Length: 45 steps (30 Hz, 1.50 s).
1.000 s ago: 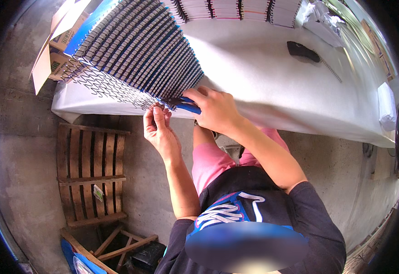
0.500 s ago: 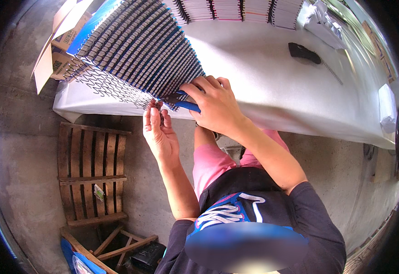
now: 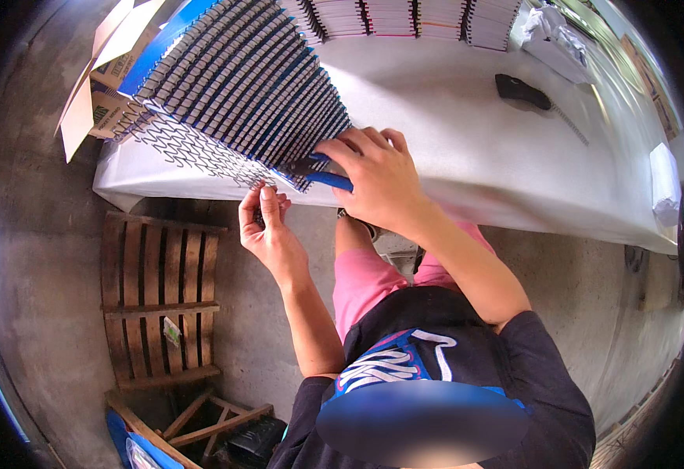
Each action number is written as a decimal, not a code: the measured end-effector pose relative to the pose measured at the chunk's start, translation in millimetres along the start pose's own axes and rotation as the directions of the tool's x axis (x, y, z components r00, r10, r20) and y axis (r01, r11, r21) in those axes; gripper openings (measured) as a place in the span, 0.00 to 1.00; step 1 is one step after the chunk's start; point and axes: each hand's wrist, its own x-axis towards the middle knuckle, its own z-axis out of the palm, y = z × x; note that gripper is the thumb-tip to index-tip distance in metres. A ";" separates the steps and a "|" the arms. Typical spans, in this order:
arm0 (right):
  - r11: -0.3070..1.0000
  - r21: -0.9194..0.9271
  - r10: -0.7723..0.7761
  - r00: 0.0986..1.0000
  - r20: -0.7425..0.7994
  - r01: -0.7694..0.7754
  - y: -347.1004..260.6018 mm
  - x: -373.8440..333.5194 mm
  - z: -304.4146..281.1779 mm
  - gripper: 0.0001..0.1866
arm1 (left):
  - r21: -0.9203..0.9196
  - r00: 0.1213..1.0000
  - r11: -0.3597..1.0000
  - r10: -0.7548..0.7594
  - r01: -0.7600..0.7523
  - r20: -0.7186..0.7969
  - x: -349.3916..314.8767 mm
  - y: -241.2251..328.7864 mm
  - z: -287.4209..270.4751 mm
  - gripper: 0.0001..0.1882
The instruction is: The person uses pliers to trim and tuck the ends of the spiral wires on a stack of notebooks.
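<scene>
A stack of spiral-bound notebooks with blue covers lies at the table's near left, bound edges toward me. Long loose ends of the dark wire spirals stick out past its lower left side. My right hand is closed around pliers with blue handles, whose dark jaws reach the stack's near corner. Just left of the jaws, my left hand pinches thumb and fingers together below the wire ends. Something small and dark shows between its fingers; its kind is unclear.
A white-covered table carries more bound books along the back. A black object with a wire spiral lies to the right, near crumpled white wrapping. Open cardboard boxes stand at the left. Wooden slats are below.
My left hand has moved slightly down and left, away from the stack's corner. The pliers in my right hand have shifted slightly right, still at the corner.
</scene>
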 end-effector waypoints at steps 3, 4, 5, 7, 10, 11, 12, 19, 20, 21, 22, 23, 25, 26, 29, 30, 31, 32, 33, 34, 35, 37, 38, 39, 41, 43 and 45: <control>0.997 -0.005 -0.072 0.994 -0.082 0.072 0.0 3.5 0.1 0.22 | -0.039 0.999 0.999 0.003 -0.001 0.041 -2.0 5.9 3.3 0.09; 0.998 0.002 -0.063 0.996 -0.065 0.064 -0.9 4.1 0.7 0.23 | -0.054 0.998 0.999 0.005 -0.001 0.065 -2.9 8.5 5.2 0.09; 0.998 0.008 -0.054 0.997 -0.047 0.055 -2.2 4.8 1.5 0.24 | -0.023 0.997 1.000 -0.006 0.008 0.074 -2.9 9.3 5.0 0.10; 0.999 0.014 -0.044 0.999 -0.018 0.044 -5.4 6.1 2.6 0.24 | 0.040 0.996 0.999 -0.022 0.019 0.086 -1.3 11.5 2.5 0.11; 0.999 0.009 -0.046 0.999 0.024 0.045 -7.7 6.2 2.2 0.24 | 0.014 0.994 1.000 -0.011 0.009 0.104 2.4 8.7 -0.2 0.11; 0.998 0.010 -0.057 0.998 0.037 0.057 -7.2 6.0 2.5 0.23 | 0.014 0.995 1.000 0.002 -0.003 0.100 2.9 7.2 -0.8 0.12; 0.998 0.014 -0.065 0.996 0.053 0.065 -5.8 6.4 3.0 0.23 | 0.017 0.995 1.000 0.011 -0.013 0.095 3.7 5.4 -0.5 0.12; 0.995 0.065 -0.086 0.994 0.061 0.082 3.6 0.9 18.8 0.16 | 0.028 0.999 0.999 0.036 -0.036 0.026 -0.9 2.5 4.8 0.11; 0.994 0.073 -0.083 0.995 0.054 0.079 3.9 -0.3 20.1 0.16 | 0.032 0.999 0.999 0.039 -0.040 0.021 -1.6 2.3 5.8 0.11; 0.993 0.084 -0.082 0.996 0.047 0.078 3.5 -0.4 20.8 0.16 | 0.038 0.999 0.998 0.045 -0.046 0.014 -2.3 2.5 6.8 0.11; 0.993 0.077 -0.092 0.995 0.025 0.090 3.0 0.2 20.9 0.16 | 0.044 0.999 0.998 0.051 -0.051 0.008 -2.7 2.8 7.5 0.11; 0.992 0.070 -0.103 0.995 0.003 0.102 2.4 0.8 20.9 0.16 | 0.043 0.999 0.998 0.053 -0.053 0.003 -2.9 3.2 7.7 0.11; 0.993 0.061 -0.100 0.995 -0.014 0.101 2.7 -0.3 21.1 0.16 | 0.042 0.999 0.998 0.051 -0.051 -0.002 -3.9 2.6 6.9 0.11; 0.994 0.059 -0.091 0.996 -0.009 0.091 3.2 -0.9 20.4 0.16 | 0.007 0.999 0.999 0.034 -0.034 -0.013 -4.8 2.7 5.1 0.12; 0.997 0.037 -0.066 0.997 -0.025 0.067 3.7 0.3 11.0 0.20 | -0.183 0.997 0.980 -0.079 0.075 -0.013 -6.7 5.1 -1.5 0.13; 0.998 0.028 -0.061 0.998 -0.034 0.062 2.6 1.2 6.9 0.21 | -0.296 0.988 0.943 -0.155 0.152 0.014 -6.0 7.1 -4.8 0.14; 0.997 0.038 -0.058 0.997 -0.053 0.060 1.9 2.2 4.6 0.22 | -0.403 0.973 0.887 -0.225 0.226 0.051 -4.9 9.3 -8.9 0.15; 0.997 0.049 -0.054 0.996 -0.072 0.058 1.4 3.5 2.7 0.22 | -0.486 0.951 0.818 -0.273 0.309 0.145 -2.4 5.9 -19.0 0.17; 0.997 0.054 -0.049 0.995 -0.089 0.054 1.4 4.0 1.0 0.23 | -0.538 0.936 0.767 -0.268 0.351 0.229 -0.4 4.1 -22.9 0.18; 0.997 0.029 -0.065 0.992 -0.107 0.068 0.4 5.2 0.1 0.25 | -0.582 0.916 0.711 -0.255 0.395 0.311 1.1 3.0 -25.7 0.19; 0.998 0.022 -0.064 0.993 -0.095 0.067 -0.5 5.4 0.5 0.25 | -0.618 0.891 0.651 -0.234 0.441 0.390 1.4 2.4 -26.8 0.20; 0.998 0.006 -0.066 0.995 -0.074 0.067 -1.7 6.9 1.0 0.25 | -0.483 0.932 0.805 -0.234 0.345 0.276 -1.3 11.4 -11.3 0.21; 0.997 0.021 -0.067 0.996 -0.066 0.069 -2.1 7.3 1.6 0.24 | -0.401 0.950 0.867 -0.223 0.296 0.219 -1.9 17.4 -4.2 0.22; 0.997 0.037 -0.069 0.996 -0.059 0.071 -2.7 7.1 2.4 0.24 | -0.357 0.955 0.893 -0.211 0.275 0.208 -1.7 21.2 -2.1 0.21; 0.996 0.056 -0.071 0.996 -0.051 0.074 -3.7 8.9 2.5 0.24 | -0.265 0.965 0.936 -0.184 0.230 0.188 -0.8 27.5 0.7 0.20; 0.996 0.060 -0.068 0.997 -0.047 0.071 -4.6 10.3 2.9 0.23 | -0.218 0.968 0.950 -0.188 0.222 0.166 3.7 28.8 2.1 0.20; 0.997 0.036 -0.070 0.997 -0.038 0.071 -6.8 10.8 1.6 0.24 | -0.185 0.970 0.963 -0.163 0.196 0.181 6.6 27.7 0.3 0.20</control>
